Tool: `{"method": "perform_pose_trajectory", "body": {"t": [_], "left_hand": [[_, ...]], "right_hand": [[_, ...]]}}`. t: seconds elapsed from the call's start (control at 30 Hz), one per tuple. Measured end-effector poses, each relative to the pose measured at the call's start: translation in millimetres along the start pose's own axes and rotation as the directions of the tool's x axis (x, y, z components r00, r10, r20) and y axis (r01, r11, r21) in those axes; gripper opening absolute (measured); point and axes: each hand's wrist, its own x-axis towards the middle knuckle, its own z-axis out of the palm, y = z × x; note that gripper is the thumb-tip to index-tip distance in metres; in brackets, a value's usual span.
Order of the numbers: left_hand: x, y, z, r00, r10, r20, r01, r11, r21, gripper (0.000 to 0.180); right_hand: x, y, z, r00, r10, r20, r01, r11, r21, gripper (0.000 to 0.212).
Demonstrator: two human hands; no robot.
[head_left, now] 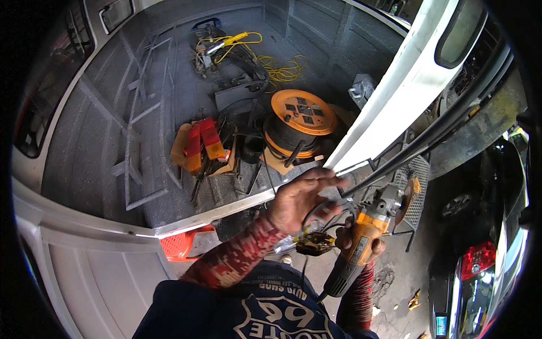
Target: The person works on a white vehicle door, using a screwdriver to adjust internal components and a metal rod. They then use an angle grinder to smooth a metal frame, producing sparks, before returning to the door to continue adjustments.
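My right hand is wrapped round an angle grinder with a yellow-orange body, black rear end and silver head. A worn disc sits at the grinder's head, pointing up and to the right. My left hand is to the left of the grinder, its fingers spread and partly smeared by motion. A thin dark cord loops beside those fingers; I cannot tell whether they touch it. Below the left hand is a small dark object with yellow-brown parts, of a kind I cannot make out.
An orange cable reel and red-and-orange lamp lenses rest on the grey van floor. Farther in lies a yellow cord. A white pillar rises at right, near a long black tube and a dark car.
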Motion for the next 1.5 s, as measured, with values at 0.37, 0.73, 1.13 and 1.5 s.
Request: {"method": "perform_pose_trajectory", "body": {"t": [0.37, 0.73, 1.13, 1.5], "left_hand": [[52.0, -106.3, -113.4, 0.48, -0.728, -0.489, 0.704, -0.013, 0.71, 0.086], [37.3, -193.3, -333.3, 0.829, -0.504, -0.243, 0.521, 0.535, 0.665, 0.017], [-233.8, -11.6, -393.0, 0.344, 0.205, -0.916, -0.032, 0.978, 0.206, 0.017], [-313.6, 81.8, -345.5, -0.166, 0.121, -0.979, -0.469, 0.863, 0.186, 0.045]], "right_hand": [[-49.7, -9.6, 47.2, 0.965, -0.252, -0.075, 0.197, 0.881, -0.43, 0.093], [-125.0, -114.7, 23.7, 0.942, -0.02, 0.336, 0.098, 0.971, -0.219, 0.069], [-252.0, -212.2, -38.1, 0.772, -0.634, 0.044, 0.62, 0.737, -0.269, 0.07], [-360.4, -249.8, -166.4, 0.51, -0.852, -0.117, 0.773, 0.513, -0.373, 0.092]]}}
